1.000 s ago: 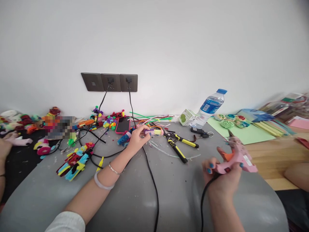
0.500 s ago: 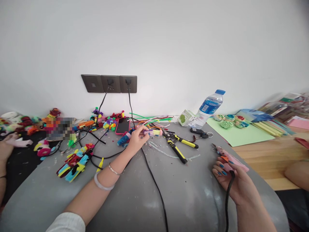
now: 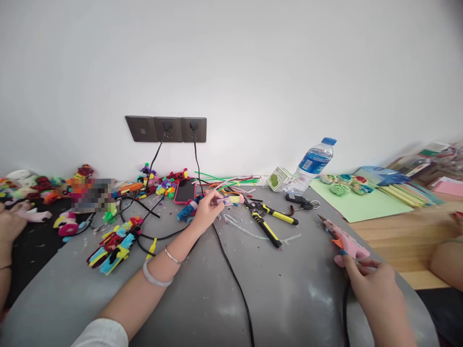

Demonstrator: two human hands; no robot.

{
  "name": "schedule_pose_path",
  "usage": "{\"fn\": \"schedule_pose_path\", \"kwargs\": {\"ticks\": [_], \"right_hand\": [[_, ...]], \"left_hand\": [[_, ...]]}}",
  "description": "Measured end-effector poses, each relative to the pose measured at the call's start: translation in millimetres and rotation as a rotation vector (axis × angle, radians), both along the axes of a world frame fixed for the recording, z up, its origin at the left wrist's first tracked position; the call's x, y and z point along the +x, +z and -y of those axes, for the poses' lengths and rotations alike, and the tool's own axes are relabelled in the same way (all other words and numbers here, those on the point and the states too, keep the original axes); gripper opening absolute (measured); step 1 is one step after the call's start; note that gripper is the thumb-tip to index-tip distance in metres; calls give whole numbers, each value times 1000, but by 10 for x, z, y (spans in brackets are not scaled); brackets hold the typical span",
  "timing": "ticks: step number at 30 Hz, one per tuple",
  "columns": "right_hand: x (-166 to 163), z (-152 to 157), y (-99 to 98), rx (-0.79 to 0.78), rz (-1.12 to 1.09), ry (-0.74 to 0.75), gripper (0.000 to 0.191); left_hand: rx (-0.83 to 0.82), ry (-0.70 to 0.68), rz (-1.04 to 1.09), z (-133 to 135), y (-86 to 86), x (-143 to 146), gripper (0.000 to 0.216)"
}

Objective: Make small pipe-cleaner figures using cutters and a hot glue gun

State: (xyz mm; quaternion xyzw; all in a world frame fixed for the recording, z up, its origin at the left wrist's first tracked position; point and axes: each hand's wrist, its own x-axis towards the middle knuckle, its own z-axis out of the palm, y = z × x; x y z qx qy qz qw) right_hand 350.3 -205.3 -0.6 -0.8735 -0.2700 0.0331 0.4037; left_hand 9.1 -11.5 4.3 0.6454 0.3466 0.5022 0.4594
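Note:
My left hand [image 3: 209, 210] pinches a small pink, purple and yellow fuzzy piece [image 3: 233, 199], apparently of pipe cleaner, over the middle of the table. Just right of it lie pliers [image 3: 266, 217] with black-and-yellow handles, jaws toward the piece. At the right edge, my right hand [image 3: 372, 284] has its thumb against the handle end of a pink glue gun [image 3: 347, 242], other fingers curled close by and partly hidden. The gun's nozzle points to the far left, and a black cord hangs below. A blue fuzzy piece [image 3: 186, 212] is beside my left wrist.
Loose pipe cleaners [image 3: 231, 181] lie along the wall behind a phone [image 3: 184, 191]. Farther right are a small box [image 3: 278, 179], a water bottle [image 3: 314, 164], keys [image 3: 304, 201] and green paper [image 3: 376, 207]. Black cords [image 3: 231, 274] cross the table. Another person's hand [image 3: 10, 221] is at left.
My right hand has shifted toward its handle end and turned, loosening its wrap on the glue gun, whose pink body shows more. My left hand keeps its pinch on the fuzzy piece.

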Motion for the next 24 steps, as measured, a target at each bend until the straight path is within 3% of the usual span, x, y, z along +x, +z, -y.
{"fn": "schedule_pose_path", "kwargs": {"ticks": [3,7,12,17,24], "right_hand": [[-241,-14,72,-116,11,-36,40],[-379,-16,64,10,93,37,36],[-329,31,-1,192,128,92,25],[-332,106,0,233,182,176,31],[-330,138,-61,268,132,182,39]], "left_hand": [[14,-2,2,-9,5,3,17],[34,-11,3,-12,4,-2,18],[-4,-1,-1,-5,-10,-7,18],[8,0,7,-10,-10,-3,17],[29,-6,-6,21,22,3,15]]}}
